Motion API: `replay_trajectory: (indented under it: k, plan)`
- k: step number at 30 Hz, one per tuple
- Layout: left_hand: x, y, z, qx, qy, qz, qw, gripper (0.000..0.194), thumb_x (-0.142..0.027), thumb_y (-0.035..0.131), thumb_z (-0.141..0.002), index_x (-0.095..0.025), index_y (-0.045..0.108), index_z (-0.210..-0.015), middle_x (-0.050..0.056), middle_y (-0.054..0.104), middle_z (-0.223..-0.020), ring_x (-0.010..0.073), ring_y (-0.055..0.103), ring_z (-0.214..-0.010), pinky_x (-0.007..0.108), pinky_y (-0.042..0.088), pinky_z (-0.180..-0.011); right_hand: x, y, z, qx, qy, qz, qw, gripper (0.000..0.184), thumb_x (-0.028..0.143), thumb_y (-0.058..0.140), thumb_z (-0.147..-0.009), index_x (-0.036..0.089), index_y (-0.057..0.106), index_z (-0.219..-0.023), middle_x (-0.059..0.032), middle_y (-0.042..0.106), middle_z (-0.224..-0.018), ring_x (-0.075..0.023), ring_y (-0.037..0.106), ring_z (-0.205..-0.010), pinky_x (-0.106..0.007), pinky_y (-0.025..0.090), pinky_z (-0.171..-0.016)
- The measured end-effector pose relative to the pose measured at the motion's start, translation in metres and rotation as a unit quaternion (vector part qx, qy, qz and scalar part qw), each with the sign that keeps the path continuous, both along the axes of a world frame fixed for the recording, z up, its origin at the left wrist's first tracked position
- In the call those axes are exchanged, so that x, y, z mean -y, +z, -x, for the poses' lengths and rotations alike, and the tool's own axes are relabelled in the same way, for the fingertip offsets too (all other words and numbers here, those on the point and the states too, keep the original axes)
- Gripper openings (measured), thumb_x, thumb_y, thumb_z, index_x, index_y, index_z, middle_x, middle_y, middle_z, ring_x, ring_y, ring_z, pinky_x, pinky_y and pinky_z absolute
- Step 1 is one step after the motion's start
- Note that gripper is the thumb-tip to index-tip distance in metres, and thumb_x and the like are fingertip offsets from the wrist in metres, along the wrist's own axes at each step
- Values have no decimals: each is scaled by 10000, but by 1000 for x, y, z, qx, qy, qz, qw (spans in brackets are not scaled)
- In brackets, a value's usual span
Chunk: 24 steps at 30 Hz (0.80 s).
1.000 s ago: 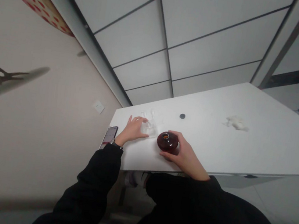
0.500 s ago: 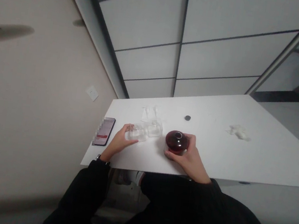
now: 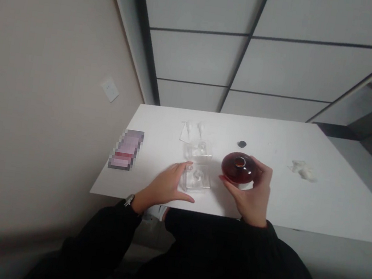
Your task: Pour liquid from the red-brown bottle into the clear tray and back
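While right hand (image 3: 257, 195) grips red bottle (image 3: 238, 171), clear container (image 3: 198, 182) sits beside open left hand (image 3: 166, 186), seemingly touching.

Phone (image 3: 127, 149) at the L end of the surface (image 3: 160, 122); mid-surface, near box (image 3: 197, 181) w/ L hand (image 3: 165, 185) at its L side, far box (image 3: 199, 151) just behind, two small pieces (image 3: 201, 129) behind that. Bottle (image 3: 238, 170) in R hand (image 3: 256, 195), R of both boxes, disc (image 3: 242, 144) behind it, wad (image 3: 304, 170) farther R, on the surface too.
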<state>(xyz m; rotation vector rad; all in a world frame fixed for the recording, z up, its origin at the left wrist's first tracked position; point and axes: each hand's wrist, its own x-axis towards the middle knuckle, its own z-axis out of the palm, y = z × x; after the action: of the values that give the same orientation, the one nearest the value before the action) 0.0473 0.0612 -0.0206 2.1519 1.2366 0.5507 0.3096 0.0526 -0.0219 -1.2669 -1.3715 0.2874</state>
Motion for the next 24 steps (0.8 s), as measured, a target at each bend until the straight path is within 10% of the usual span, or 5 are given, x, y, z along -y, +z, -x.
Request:
replay_trajectory:
  k: [17,24]
  plan:
    - [-25,17,-12,-82,-116,15,990,776,-555,827,-830,-156,529,-1424,195,674,-1355,378,660,-1249,525,530,-1068,6,4,-28,121,-35,-55,991,835,482,932,-737,255,555,-1447,-111,688,-1325,-341,702,-1194,-553,605,-1015]
    - [-35,-5,-15,-23,-117,-35,992,653,-604,821,-810,-183,595,-1254,143,683,-1227,330,659,-1155,490,535,-1018,8,9,-29,144,-22,-58,988,769,469,905,-783,257,558,-1436,-103,713,-1309,-315,727,-1155,-496,630,-962]
